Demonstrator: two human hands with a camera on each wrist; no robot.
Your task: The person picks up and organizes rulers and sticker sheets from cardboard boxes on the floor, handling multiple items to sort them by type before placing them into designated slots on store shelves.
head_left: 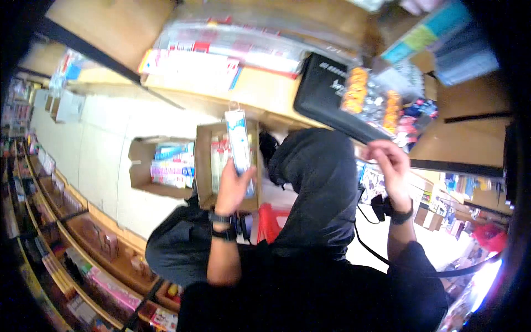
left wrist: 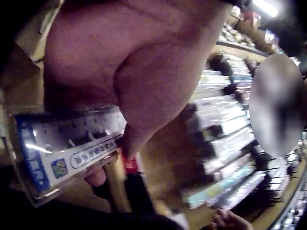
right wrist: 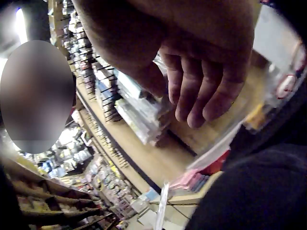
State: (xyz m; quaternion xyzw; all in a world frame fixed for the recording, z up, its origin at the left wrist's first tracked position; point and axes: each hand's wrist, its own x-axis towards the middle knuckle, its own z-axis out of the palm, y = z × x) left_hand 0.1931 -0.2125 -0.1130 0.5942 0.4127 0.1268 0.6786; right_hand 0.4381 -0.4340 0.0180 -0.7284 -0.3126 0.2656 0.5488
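My left hand [head_left: 232,191] grips the lower end of a long clear plastic package with a white and blue printed card [head_left: 238,135]. The package stands out past the fingers, its hang tab at the far end. From the left wrist view, the thumb lies along one edge of this package [left wrist: 72,148]. Below it is an open cardboard box [head_left: 204,166] with several packs inside. My right hand [head_left: 391,169] holds nothing, its fingers loosely bent in the right wrist view, and it is nearest to the corner of a black case [head_left: 318,91] on the shelf.
A second open carton [head_left: 142,171] holds several boxed packs on the floor. Orange-patterned packs [head_left: 355,91] lie on the black case. Clear-wrapped goods [head_left: 265,55] line the wooden shelf [head_left: 271,88]. A red thing [head_left: 268,221] sits by my knee. Stocked shelves [head_left: 72,232] run along the left.
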